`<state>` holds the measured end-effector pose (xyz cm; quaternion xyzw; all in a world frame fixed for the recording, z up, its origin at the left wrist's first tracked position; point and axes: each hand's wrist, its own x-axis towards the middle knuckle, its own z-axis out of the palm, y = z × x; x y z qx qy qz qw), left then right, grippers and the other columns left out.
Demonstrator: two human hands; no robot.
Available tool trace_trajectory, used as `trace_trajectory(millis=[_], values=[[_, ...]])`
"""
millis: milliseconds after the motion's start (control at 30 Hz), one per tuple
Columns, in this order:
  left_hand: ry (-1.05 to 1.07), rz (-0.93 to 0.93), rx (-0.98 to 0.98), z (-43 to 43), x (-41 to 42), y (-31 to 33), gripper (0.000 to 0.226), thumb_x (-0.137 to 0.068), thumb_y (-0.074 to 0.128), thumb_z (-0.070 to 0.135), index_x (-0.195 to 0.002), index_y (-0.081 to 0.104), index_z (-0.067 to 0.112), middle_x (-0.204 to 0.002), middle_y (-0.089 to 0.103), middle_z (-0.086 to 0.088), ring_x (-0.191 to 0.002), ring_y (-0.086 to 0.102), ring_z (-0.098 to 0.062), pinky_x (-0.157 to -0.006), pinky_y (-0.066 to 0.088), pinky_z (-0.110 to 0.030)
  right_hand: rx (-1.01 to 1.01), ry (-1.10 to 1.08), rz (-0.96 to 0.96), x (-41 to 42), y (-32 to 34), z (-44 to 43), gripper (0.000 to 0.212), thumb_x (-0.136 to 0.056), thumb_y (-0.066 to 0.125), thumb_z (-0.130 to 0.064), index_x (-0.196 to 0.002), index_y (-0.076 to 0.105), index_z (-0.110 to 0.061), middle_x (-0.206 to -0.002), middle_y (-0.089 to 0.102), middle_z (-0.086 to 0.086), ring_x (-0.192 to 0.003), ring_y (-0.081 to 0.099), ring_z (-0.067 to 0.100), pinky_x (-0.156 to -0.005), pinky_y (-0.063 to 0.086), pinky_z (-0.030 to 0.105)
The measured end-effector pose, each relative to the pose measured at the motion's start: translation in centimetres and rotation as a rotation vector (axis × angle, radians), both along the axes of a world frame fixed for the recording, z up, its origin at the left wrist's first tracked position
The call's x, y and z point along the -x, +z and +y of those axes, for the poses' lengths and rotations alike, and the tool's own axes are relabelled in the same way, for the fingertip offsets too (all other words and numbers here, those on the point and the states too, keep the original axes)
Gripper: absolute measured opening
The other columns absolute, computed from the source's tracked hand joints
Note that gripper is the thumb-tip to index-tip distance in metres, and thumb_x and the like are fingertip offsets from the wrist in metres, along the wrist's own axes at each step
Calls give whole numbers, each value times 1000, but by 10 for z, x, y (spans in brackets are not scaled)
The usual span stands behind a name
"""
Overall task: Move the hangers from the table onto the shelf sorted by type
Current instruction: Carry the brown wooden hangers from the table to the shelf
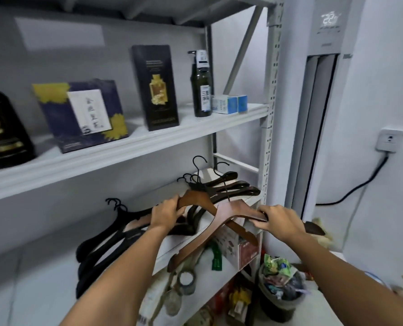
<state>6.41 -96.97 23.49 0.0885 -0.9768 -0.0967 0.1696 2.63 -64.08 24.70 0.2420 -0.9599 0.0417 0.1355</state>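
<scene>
I hold two brown wooden hangers over the middle shelf (pixel 210 220). My left hand (pixel 166 214) grips the end of one brown hanger (pixel 197 200). My right hand (pixel 281 221) grips an arm of the other brown hanger (pixel 221 222), which crosses over the first and hangs past the shelf's front edge. Behind them on the shelf lies a pile of dark brown wooden hangers (pixel 231 187) with black hooks. To the left lies a pile of black hangers (pixel 108 238), partly hidden by my left forearm.
The upper shelf (pixel 125 149) carries dark boxes, a pump bottle (pixel 200 90) and small blue-white boxes. The lowest shelf holds tape rolls (pixel 186 281) and cartons. A full bin (pixel 280 290) stands on the floor by the shelf's upright post (pixel 270 114).
</scene>
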Motion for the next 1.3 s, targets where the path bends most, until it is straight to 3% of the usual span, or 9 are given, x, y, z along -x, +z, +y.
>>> trace_trajectory(millis=[167,367,533,700,1067,1300], values=[[90,-21,29,-51,-59,-12,37,-94,46,46,-117,49,17,-102,67,-7,-95,64,-29,-67,39,-32,3,64,-25,-34,-10,-55,33,-85,50,-59,-95,60,-30,-87,69,-5,-85,65,20,-62,42,30],[158,-21,-33,-109,-120,-17,30,-94,49,41,-110,49,16,-102,66,-6,-95,63,-29,-72,45,-35,11,143,-35,-67,-21,-127,33,-84,51,-60,-86,54,-27,-81,68,-2,-81,66,22,-60,37,31],[266,-100,-33,-152,-157,-17,34,-96,46,43,-117,49,16,-109,65,-10,-101,62,-32,-78,47,-37,-2,196,-26,-85,-27,-176,37,-85,50,-62,-94,59,-28,-84,69,-2,-85,67,21,-63,44,31],[320,-78,-72,-192,-194,-20,23,-96,48,38,-104,48,16,-101,65,-7,-93,63,-27,-71,44,-32,19,251,-55,-97,-32,-223,39,-83,51,-64,-100,62,-30,-88,70,0,-88,68,24,-67,47,33],[499,-89,-96,-258,-259,-21,28,-96,47,40,-106,48,14,-100,64,-8,-91,62,-28,-70,44,-32,-6,420,-83,-111,-31,-315,41,-85,50,-64,-110,60,-33,-94,70,-1,-93,65,20,-70,45,32],[626,-81,-107,-290,-293,-19,25,-95,48,39,-100,45,15,-101,63,-9,-93,62,-30,-70,43,-32,-7,510,-99,-118,-25,-366,35,-86,50,-60,-92,61,-27,-82,67,-3,-85,66,20,-60,37,29]])
